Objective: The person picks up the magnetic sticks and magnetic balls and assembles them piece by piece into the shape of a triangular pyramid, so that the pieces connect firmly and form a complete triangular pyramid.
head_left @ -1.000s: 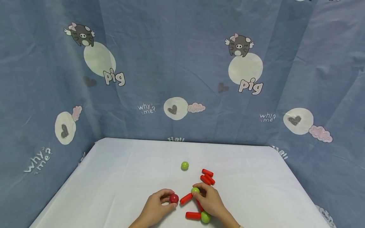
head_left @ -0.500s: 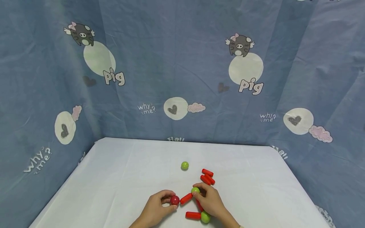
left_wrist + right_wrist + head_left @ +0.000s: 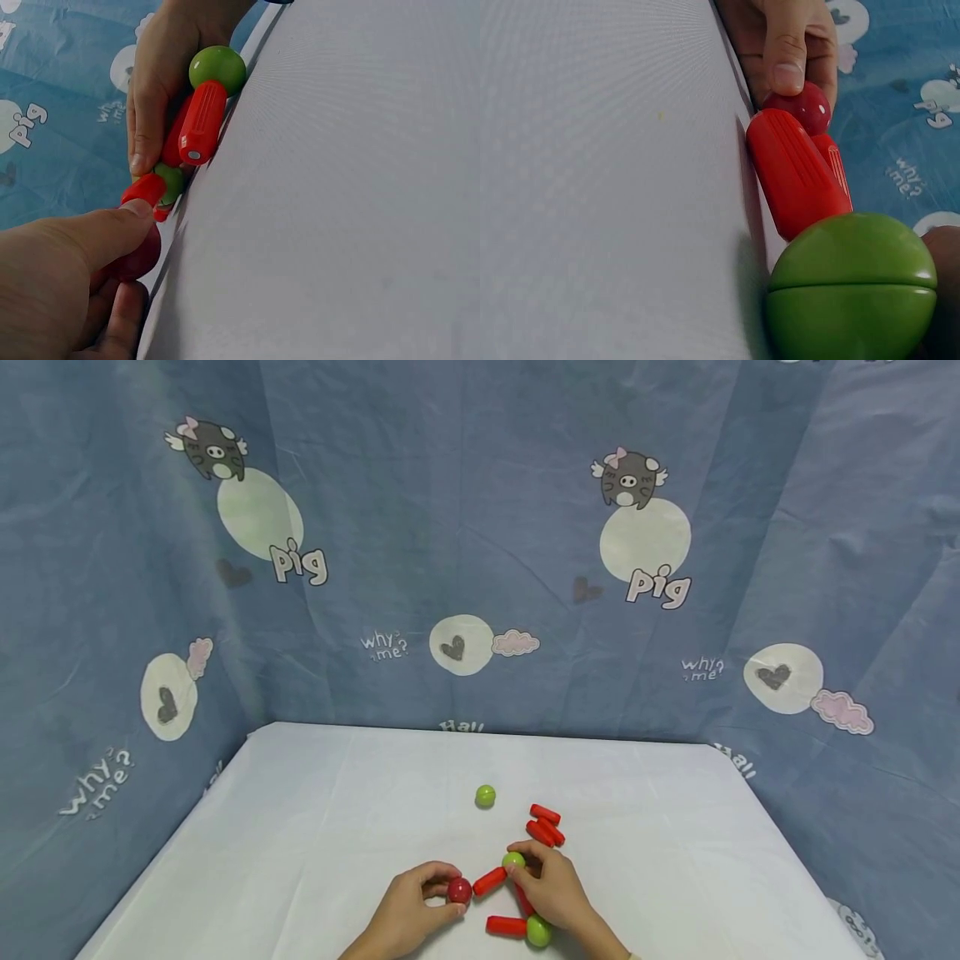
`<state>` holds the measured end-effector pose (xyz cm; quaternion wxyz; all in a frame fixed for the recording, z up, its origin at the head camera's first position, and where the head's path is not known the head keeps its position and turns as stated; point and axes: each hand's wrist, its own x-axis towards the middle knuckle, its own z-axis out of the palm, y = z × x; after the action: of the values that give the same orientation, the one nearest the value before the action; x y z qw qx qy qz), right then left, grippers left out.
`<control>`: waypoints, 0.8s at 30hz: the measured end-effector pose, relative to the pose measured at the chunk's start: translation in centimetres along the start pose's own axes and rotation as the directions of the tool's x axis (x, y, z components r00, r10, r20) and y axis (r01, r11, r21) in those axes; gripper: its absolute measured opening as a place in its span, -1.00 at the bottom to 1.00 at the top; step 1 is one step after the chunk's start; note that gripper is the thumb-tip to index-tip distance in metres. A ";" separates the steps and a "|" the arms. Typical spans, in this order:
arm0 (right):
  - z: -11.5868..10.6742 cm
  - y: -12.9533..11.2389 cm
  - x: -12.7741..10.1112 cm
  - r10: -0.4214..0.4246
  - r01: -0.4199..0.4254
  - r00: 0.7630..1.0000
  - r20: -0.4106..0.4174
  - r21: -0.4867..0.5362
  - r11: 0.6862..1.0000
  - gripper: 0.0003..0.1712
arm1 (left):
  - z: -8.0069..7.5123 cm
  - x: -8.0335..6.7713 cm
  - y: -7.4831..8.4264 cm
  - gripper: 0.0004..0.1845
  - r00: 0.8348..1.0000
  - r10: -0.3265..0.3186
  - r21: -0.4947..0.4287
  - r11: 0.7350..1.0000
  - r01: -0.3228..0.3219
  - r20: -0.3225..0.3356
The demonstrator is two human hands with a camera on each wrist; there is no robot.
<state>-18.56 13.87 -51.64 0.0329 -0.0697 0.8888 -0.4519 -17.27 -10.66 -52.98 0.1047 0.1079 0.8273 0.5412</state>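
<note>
My left hand (image 3: 408,906) pinches a dark red ball (image 3: 460,891) between thumb and fingers. The ball sits at the left end of a slanting red rod (image 3: 490,882); the head view does not show whether they are joined. At the rod's other end is a green ball (image 3: 513,860), which my right hand (image 3: 555,887) pinches. A second red rod (image 3: 524,902), partly hidden by that hand, runs from it toward a nearer green ball (image 3: 538,932). From this nearer ball a third red rod (image 3: 506,927) points left. In the right wrist view, the nearer green ball (image 3: 851,289) shows a seam round its middle.
Beyond my hands, a loose green ball (image 3: 485,796) lies on the white tabletop (image 3: 360,802). Several loose red rods (image 3: 545,814) lie close together to its right. A blue printed cloth (image 3: 450,527) hangs behind the table and along its sides.
My left hand, with the dark red ball, has shifted slightly right and toward me, up to the slanting rod's end. My right hand keeps its hold, nearly still.
</note>
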 end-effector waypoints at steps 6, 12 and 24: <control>0.1 -0.1 0.0 0.003 -0.003 1.000 -0.012 0.005 1.000 -0.66 | -0.1 0.0 -0.1 -0.51 1.000 0.006 0.006 1.000 -0.006 0.008; 0.2 -0.2 -0.1 0.010 -0.010 1.000 -0.011 0.005 1.000 -0.65 | 0.0 -0.2 0.1 -0.52 1.000 0.025 0.016 1.000 -0.025 0.004; 0.1 -0.1 0.0 0.005 -0.005 1.000 -0.012 0.012 1.000 -0.65 | 0.1 -0.2 0.2 -0.55 0.999 0.031 0.032 0.999 -0.031 -0.008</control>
<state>-18.55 13.71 -51.58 0.0290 -0.0643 0.8865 -0.4573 -17.08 -10.57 -52.82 0.0912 0.1200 0.8345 0.5300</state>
